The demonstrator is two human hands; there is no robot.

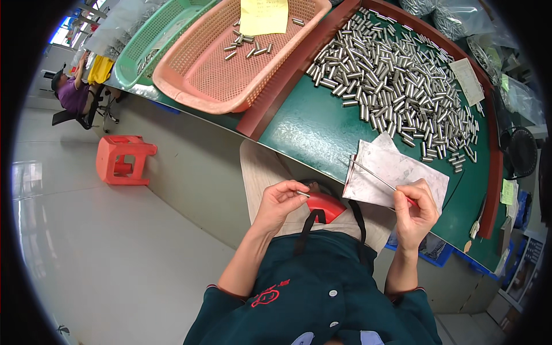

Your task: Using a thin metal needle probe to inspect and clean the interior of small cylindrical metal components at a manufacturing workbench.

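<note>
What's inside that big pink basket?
Some small metal pins lie scattered in the pink basket. A yellow note covers part of it from view, so whatever is behind that note can't be seen.

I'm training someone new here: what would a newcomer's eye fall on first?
Probably the big heap of shiny metal cylinders across the green tabletop at upper right. Next, perhaps, the pink basket to its left. Below, the left hand pinches a small metal piece while the right hand holds a thin red-handled tool.
</note>
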